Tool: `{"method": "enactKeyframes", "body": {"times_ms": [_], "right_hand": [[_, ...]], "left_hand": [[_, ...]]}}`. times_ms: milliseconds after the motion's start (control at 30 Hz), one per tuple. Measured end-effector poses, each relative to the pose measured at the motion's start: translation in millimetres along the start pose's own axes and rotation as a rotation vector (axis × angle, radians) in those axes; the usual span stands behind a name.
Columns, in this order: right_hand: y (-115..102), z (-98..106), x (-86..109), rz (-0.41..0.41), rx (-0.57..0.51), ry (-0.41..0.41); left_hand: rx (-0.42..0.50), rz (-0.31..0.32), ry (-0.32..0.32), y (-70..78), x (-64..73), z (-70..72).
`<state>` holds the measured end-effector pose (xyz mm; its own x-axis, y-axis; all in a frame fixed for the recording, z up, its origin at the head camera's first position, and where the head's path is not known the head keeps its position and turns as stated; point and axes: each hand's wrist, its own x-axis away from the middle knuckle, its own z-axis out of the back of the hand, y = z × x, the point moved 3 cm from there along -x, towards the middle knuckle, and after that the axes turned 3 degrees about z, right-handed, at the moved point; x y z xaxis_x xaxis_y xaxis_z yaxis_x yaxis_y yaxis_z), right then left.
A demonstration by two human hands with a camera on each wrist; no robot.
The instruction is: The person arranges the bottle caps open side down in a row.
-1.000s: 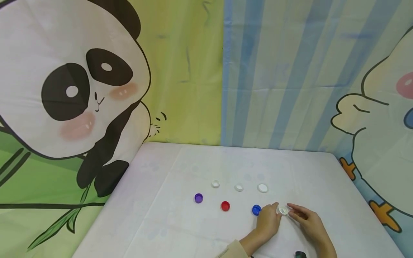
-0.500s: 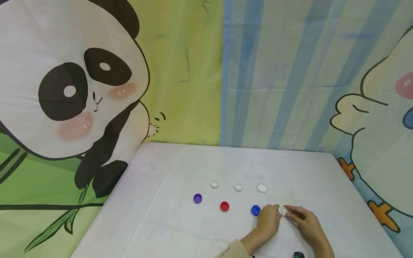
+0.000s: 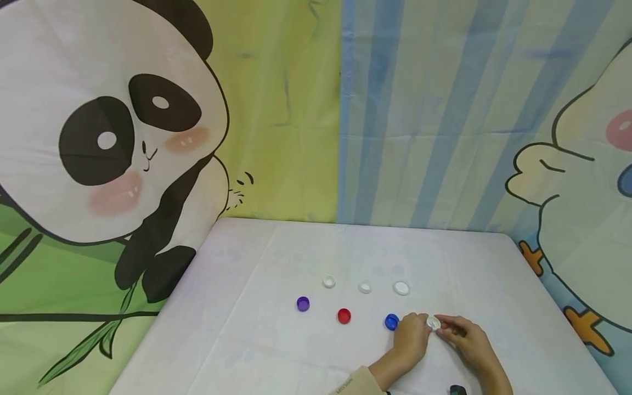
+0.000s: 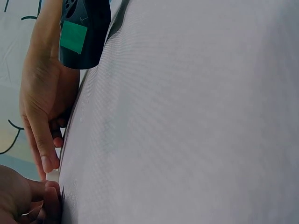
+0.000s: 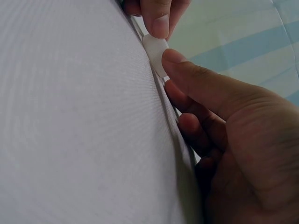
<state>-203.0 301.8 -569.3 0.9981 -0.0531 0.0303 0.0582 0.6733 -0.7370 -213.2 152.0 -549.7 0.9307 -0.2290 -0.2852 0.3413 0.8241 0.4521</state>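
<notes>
Between both hands, low over the table, is a small round white cap [image 3: 433, 322]. My left hand [image 3: 412, 336] holds its left side; my right hand [image 3: 469, 341] pinches the right side. In the right wrist view the right thumb and the left fingers meet at the cap's side wall [image 5: 155, 53]. The left wrist view has the left hand [image 4: 23, 198] at the lower corner, its fingers hiding most of the cap. Just left of the left hand lies a blue cap [image 3: 391, 322], then a red cap [image 3: 344, 316] and a purple cap [image 3: 303, 304].
Behind the coloured caps, three white round pieces lie in a row: a left one [image 3: 329, 282], a middle one [image 3: 365, 287] and a right one [image 3: 401, 288]. A black wrist device [image 4: 84, 37] with green tape sits on the right wrist. Cartoon cloths hang around the white table [image 3: 257, 351].
The right fingers have come in slightly toward the white cap, which now faces the camera a little more. The left hand and the other caps stay as they were.
</notes>
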Motion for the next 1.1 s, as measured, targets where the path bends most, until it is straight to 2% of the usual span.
{"method": "enactKeyframes", "body": {"times_ms": [367,567,667,867,1033,1100], "right_hand": [[-0.7,-0.2,-1.5,0.024,0.006,0.013],[1.1,1.4,0.4,0.119,-0.060,0.052],[-1.5,3.6,3.1,0.158,-0.078,0.062],[-14.4,10.3,8.5,0.145,-0.077,0.054],[-33.3,21.9,14.9,0.187,-0.025,0.107],[-41.6,27.5,17.0,0.215,-0.022,0.132]], "left_hand": [[0.017,0.009,-0.021,0.0,-0.2,1.9],[0.007,-0.003,-0.023,2.2,3.2,6.1],[-0.010,-0.030,0.010,3.1,4.8,8.7],[0.007,-0.098,0.110,3.6,9.2,18.2],[0.134,-0.203,0.158,4.7,9.2,36.0],[0.193,-0.232,0.150,6.1,6.7,45.0]]}}
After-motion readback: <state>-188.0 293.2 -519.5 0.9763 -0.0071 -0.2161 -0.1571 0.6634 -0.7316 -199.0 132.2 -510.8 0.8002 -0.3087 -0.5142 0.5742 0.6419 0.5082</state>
